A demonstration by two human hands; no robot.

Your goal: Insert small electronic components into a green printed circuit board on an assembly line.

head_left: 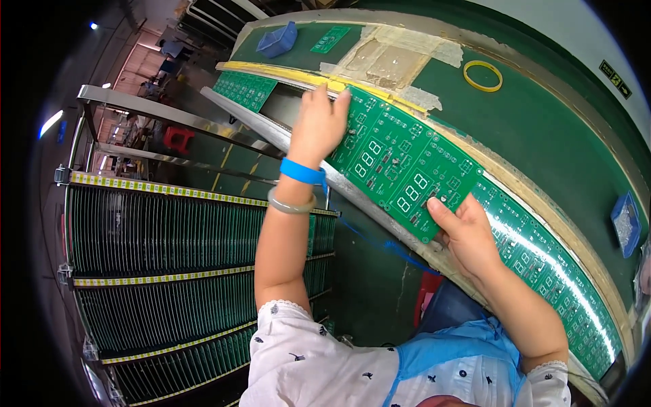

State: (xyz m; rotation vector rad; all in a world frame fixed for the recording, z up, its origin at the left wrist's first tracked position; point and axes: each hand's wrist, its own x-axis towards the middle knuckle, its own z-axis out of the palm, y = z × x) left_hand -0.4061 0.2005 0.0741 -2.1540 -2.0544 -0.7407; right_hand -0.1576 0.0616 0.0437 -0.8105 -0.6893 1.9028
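Note:
A green printed circuit board (pixel 405 163) with white three-digit outlines lies at a slant across the track in front of me. My right hand (pixel 468 234) grips its lower right corner, thumb on top and fingers underneath. At the board's upper left end is my left hand (pixel 321 125), its thumb along the edge and its fingers bent by the yellow strip (pixel 305 76); part of that grip is hidden. A blue wrist strap (pixel 302 171) and a pale bangle (pixel 291 202) circle my left wrist. More circuit boards (pixel 542 271) sit in the track to the right.
Another board (pixel 245 90) rests at the track's left end. On the green bench stand a blue bin (pixel 277 41), a loose board (pixel 330 39), a yellow tape roll (pixel 483 76) and a second blue bin (pixel 625 224). A rack (pixel 169 280) of upright boards stands left.

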